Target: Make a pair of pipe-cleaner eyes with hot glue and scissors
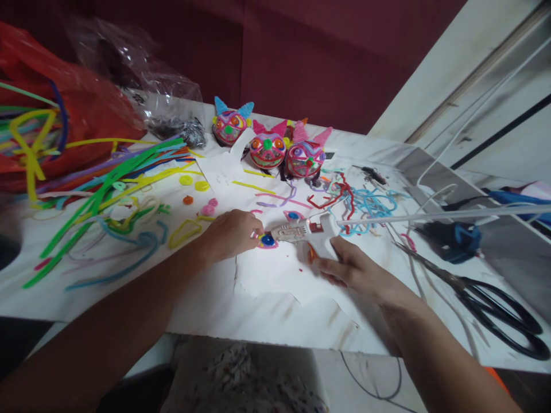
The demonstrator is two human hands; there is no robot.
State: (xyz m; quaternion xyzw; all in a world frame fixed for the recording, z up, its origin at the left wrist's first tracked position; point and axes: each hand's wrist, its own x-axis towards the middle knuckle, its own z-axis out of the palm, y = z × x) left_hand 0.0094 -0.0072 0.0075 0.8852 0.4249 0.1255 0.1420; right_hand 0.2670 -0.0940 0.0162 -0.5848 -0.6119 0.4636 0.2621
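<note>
My left hand (232, 235) pinches the left end of a small pink-edged eye piece (267, 240) with a blue centre, on or just above the white paper (267, 272). In my right hand (350, 264) is a white glue gun (322, 232) with an orange trigger and a long clear glue stick in its back. The gun's nozzle points left, at the eye piece, touching it or very near. A second blue-centred eye piece (294, 215) lies just behind the nozzle.
Three decorated heads (267, 150) with pointed ears stand at the back. Fuzzy stems (107, 178) and a red bag (86, 109) are at left. Blue curled stems (374, 201) and black-handled scissors (465, 287) lie at right. A white cable hangs at right.
</note>
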